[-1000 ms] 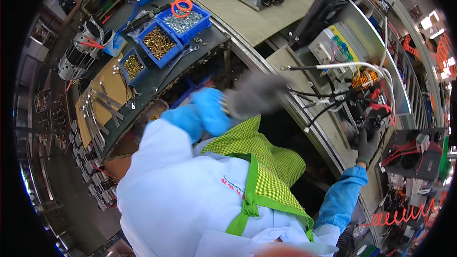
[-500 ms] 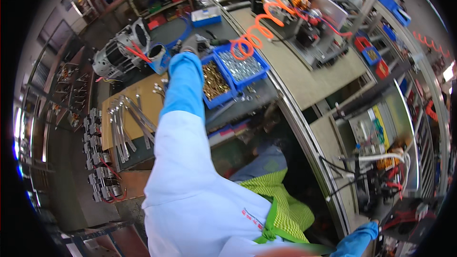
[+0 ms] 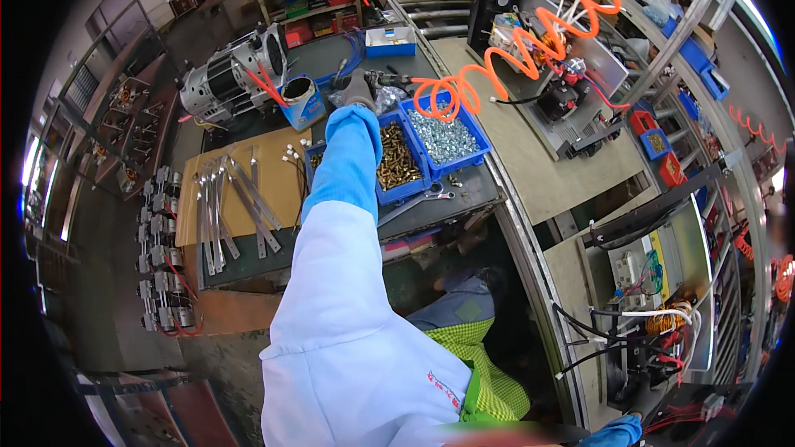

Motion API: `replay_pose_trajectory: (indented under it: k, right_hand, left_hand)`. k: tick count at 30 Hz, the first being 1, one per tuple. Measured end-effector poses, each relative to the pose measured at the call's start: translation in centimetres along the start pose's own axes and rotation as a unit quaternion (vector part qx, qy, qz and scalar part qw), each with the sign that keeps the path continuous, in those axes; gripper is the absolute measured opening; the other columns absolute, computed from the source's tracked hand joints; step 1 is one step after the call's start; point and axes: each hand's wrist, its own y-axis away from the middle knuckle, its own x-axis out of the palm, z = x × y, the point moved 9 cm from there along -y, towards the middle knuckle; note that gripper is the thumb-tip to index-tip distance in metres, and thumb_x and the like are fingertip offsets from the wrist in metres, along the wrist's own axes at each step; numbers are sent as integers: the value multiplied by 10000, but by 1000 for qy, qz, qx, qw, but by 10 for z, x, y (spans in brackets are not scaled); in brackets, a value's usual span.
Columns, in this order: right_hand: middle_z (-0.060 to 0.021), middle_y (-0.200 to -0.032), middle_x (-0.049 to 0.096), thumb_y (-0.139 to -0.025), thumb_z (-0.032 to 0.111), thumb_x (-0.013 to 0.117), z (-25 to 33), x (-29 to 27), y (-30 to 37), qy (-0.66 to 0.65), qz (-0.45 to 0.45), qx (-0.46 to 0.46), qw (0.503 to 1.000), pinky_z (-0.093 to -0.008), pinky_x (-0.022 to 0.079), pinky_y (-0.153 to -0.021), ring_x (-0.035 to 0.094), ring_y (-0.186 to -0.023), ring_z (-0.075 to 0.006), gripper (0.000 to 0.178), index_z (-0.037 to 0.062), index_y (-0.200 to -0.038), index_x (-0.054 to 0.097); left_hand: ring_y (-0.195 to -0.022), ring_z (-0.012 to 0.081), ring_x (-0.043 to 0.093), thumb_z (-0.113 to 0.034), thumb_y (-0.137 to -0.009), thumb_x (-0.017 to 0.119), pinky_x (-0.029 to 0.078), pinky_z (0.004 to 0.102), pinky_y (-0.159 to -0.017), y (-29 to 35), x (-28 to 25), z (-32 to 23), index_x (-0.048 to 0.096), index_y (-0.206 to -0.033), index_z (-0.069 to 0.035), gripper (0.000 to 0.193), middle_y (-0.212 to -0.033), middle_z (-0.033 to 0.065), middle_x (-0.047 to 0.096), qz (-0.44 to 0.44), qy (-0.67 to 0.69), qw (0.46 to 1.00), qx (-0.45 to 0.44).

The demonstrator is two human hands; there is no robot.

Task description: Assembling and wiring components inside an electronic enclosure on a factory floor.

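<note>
My left hand [image 3: 359, 93], in a blue sleeve cuff, reaches out over the dark bench. It is closed around a dark air tool [image 3: 387, 79] whose tail joins the orange coiled hose [image 3: 464, 93]; its fingers are mostly hidden. Just in front of my left cuff lies a blue bin of brass-coloured fasteners [image 3: 399, 157]. Beside it stands a blue bin of silver fasteners [image 3: 447, 136]. A blue can [image 3: 303, 106] stands left of the hand. Low at the right edge, my right hand [image 3: 652, 404] shows only in part beyond its blue cuff, near dark cables; its fingers cannot be made out.
Flat metal strips [image 3: 222, 207] lie on cardboard [image 3: 286, 157] at the bench's left. A large motor-like machine [image 3: 236, 74] sits behind them. A wrench [image 3: 414, 201] rests near the front edge. Wired assemblies [image 3: 571, 87] stand on the right-hand line, bordered by a metal rail [image 3: 530, 265].
The whole view has shifted, so the bench appears farther right. My left hand keeps about the same place beside the bins. My right hand has dropped lower toward the frame's bottom edge.
</note>
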Motion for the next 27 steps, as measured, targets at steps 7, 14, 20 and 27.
replay_pose_trajectory:
  k: [7,14,20,27]
  right_hand:
    - [-150,-1040,660,-818,269,628,-57,-6,-24,185,21,7,982,-339,479,-787,629,-915,-261,518,-44,-1219,530]
    - [-186,-1254,554,-789,361,640,-55,-5,-30,228,90,48,968,-341,404,-945,549,-1113,-294,665,-42,-1289,466]
    - [-189,-1385,406,-845,366,627,-40,-4,-19,188,63,-129,972,-353,307,-1062,398,-1270,-308,697,10,-1379,355]
    - [-192,-1241,549,-728,559,626,-43,-12,-17,215,84,76,970,-446,424,-929,524,-1137,-379,774,147,-1350,419]
  left_hand:
    - [-581,194,551,-198,-846,553,473,305,-579,165,85,-81,550,-749,-78,155,-627,54,550,388,306,869,-35]
    - [-899,268,646,-194,-888,514,537,354,-806,337,97,-113,518,-1087,41,308,-1048,194,627,598,119,790,-61]
    - [-454,137,552,-232,-774,610,448,243,-401,536,64,10,575,-868,63,312,-681,155,621,726,-223,586,-283]
    - [-647,167,621,-152,-751,651,530,267,-565,728,-13,147,406,-1151,6,495,-813,120,591,794,-382,276,-384]
